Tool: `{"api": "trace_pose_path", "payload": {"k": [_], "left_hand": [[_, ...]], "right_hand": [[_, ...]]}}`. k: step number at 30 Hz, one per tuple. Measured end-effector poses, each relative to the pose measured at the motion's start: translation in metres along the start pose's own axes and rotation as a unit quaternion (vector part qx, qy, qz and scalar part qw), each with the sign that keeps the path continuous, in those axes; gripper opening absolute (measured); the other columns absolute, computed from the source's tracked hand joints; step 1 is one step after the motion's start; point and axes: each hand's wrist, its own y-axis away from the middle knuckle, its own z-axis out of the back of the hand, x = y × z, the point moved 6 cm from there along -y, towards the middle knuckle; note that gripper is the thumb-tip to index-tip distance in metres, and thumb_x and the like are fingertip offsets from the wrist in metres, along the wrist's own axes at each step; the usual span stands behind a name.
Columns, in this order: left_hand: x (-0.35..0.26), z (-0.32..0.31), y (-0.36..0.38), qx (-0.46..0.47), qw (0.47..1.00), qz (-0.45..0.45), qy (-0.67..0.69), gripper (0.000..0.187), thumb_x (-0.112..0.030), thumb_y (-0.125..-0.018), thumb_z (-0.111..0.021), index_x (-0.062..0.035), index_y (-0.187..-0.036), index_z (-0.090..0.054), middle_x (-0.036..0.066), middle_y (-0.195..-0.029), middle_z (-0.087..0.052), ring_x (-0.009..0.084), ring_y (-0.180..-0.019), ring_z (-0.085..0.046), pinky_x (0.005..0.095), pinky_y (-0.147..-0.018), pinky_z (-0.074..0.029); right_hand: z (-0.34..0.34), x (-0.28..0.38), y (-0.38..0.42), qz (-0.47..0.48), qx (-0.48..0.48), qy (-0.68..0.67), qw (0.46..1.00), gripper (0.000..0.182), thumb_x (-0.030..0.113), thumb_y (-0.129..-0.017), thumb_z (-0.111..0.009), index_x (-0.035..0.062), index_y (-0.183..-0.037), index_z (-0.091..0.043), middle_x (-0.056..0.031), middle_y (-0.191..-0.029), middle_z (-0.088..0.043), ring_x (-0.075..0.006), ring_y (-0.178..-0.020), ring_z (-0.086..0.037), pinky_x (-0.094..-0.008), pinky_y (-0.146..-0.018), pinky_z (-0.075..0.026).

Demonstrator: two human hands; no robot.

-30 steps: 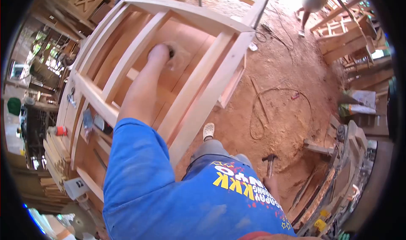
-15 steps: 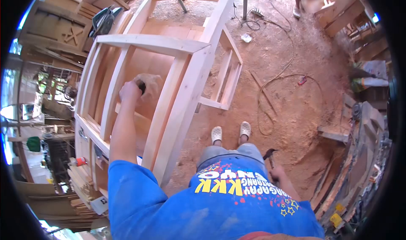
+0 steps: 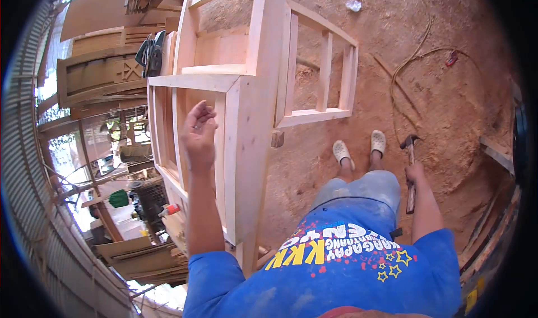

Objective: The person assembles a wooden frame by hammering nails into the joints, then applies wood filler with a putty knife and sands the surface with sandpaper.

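My left hand (image 3: 199, 136) is raised over a pale wooden cabinet frame (image 3: 251, 133). Its fingers are curled, with the thumb close to them, and anything small between them is too hard to make out. At my right side, my right hand (image 3: 415, 174) grips a hammer (image 3: 411, 152) by its wooden handle, the dark head pointing away from my body. The frame has thick posts and rails with panels inside, and it stands to my left. No bag shows inside the frame now.
A smaller open wooden frame (image 3: 316, 116) juts from the cabinet's far right side. A dark power tool (image 3: 150, 54) rests at the cabinet's left edge. A cord (image 3: 394, 88) and a wood strip (image 3: 395, 82) lie on the dusty floor ahead.
My left hand has come up out of the frame, away from a translucent bag. My right hand and the hammer show further forward. The view has shifted, with the feet lower right.
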Motion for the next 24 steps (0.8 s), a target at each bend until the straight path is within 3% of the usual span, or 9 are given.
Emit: {"api": "trace_pose_path", "payload": {"k": [3,6,10,13,16,19,20,22,24], "left_hand": [[0.011,-0.037,0.002,0.008,0.996,-0.053,-0.078,0.024,-0.008,-0.105,-0.066,0.0041,-0.125,-0.070,0.008,-0.114,-0.067,0.0126,-0.093,-0.065,0.0266,-0.083,-0.055],[0.006,-0.047,0.005,-0.055,0.972,-0.121,-0.192,0.020,-0.006,-0.105,-0.066,0.0022,-0.123,-0.071,0.010,-0.115,-0.065,0.0116,-0.094,-0.063,0.0268,-0.081,-0.055],[-0.009,-0.054,0.010,-0.103,0.923,-0.234,-0.287,0.016,-0.003,-0.104,-0.066,-0.0022,-0.118,-0.073,0.011,-0.111,-0.066,0.0197,-0.094,-0.066,0.0324,-0.085,-0.055],[-0.011,-0.060,0.011,-0.084,0.919,-0.244,-0.297,0.014,-0.002,-0.102,-0.068,-0.0036,-0.115,-0.073,0.013,-0.110,-0.069,0.0266,-0.097,-0.067,0.0372,-0.089,-0.055],[-0.021,-0.072,0.002,-0.043,0.911,-0.270,-0.308,0.014,0.000,-0.098,-0.071,-0.0050,-0.111,-0.074,0.012,-0.109,-0.074,0.0302,-0.101,-0.069,0.0414,-0.091,-0.055],[-0.055,-0.117,-0.028,0.076,0.850,-0.338,-0.396,0.012,-0.004,-0.096,-0.073,-0.0076,-0.107,-0.075,0.010,-0.106,-0.077,0.0310,-0.105,-0.070,0.0441,-0.093,-0.054],[-0.060,-0.131,-0.037,0.120,0.822,-0.357,-0.426,0.010,-0.006,-0.098,-0.072,-0.0055,-0.107,-0.076,0.010,-0.107,-0.077,0.0274,-0.104,-0.071,0.0421,-0.092,-0.055],[-0.064,-0.155,-0.056,0.207,0.755,-0.394,-0.481,0.013,-0.011,-0.101,-0.070,-0.0014,-0.106,-0.076,0.011,-0.107,-0.078,0.0202,-0.101,-0.073,0.0380,-0.089,-0.056],[-0.046,-0.159,-0.078,0.309,0.805,-0.204,-0.463,0.018,-0.015,-0.101,-0.070,-0.0014,-0.109,-0.077,0.012,-0.102,-0.079,0.0187,-0.097,-0.074,0.0350,-0.088,-0.056]], "right_hand": [[-0.024,0.015,-0.015,0.016,0.032,-0.003,0.999,0.007,0.005,-0.093,-0.062,0.0014,-0.092,-0.056,-0.0147,-0.060,-0.060,-0.0292,-0.043,-0.062,-0.0445,-0.037,-0.048],[-0.044,0.033,-0.016,0.035,0.054,-0.040,0.997,0.008,0.008,-0.092,-0.061,0.0007,-0.095,-0.058,-0.0135,-0.061,-0.061,-0.0268,-0.044,-0.062,-0.0436,-0.039,-0.049],[-0.054,0.094,0.030,0.022,0.113,-0.074,0.991,0.013,0.011,-0.092,-0.064,-0.0015,-0.094,-0.062,-0.0127,-0.062,-0.063,-0.0255,-0.049,-0.065,-0.0437,-0.044,-0.052],[-0.082,0.102,0.014,0.061,0.127,-0.093,0.986,0.014,0.011,-0.091,-0.064,-0.0008,-0.098,-0.061,-0.0128,-0.065,-0.063,-0.0247,-0.050,-0.065,-0.0431,-0.042,-0.051],[-0.095,0.125,0.014,0.068,0.123,-0.104,0.985,0.016,0.012,-0.092,-0.063,-0.0005,-0.102,-0.061,-0.0123,-0.066,-0.063,-0.0237,-0.051,-0.065,-0.0414,-0.042,-0.051],[-0.095,0.173,0.028,0.091,0.140,-0.094,0.981,0.018,0.011,-0.092,-0.062,0.0000,-0.105,-0.058,-0.0108,-0.067,-0.062,-0.0220,-0.049,-0.062,-0.0391,-0.043,-0.051],[-0.096,0.189,0.034,0.104,0.151,-0.086,0.979,0.018,0.011,-0.092,-0.062,0.0003,-0.106,-0.057,-0.0102,-0.067,-0.062,-0.0214,-0.048,-0.061,-0.0383,-0.044,-0.051],[-0.093,0.232,0.059,0.139,0.199,-0.200,0.949,0.020,0.010,-0.092,-0.062,0.0019,-0.108,-0.053,-0.0077,-0.069,-0.060,-0.0186,-0.049,-0.060,-0.0360,-0.046,-0.051],[-0.091,0.270,0.089,0.188,0.232,-0.274,0.914,0.019,0.013,-0.097,-0.063,0.0040,-0.108,-0.051,-0.0050,-0.072,-0.059,-0.0159,-0.051,-0.059,-0.0348,-0.047,-0.052]]}}
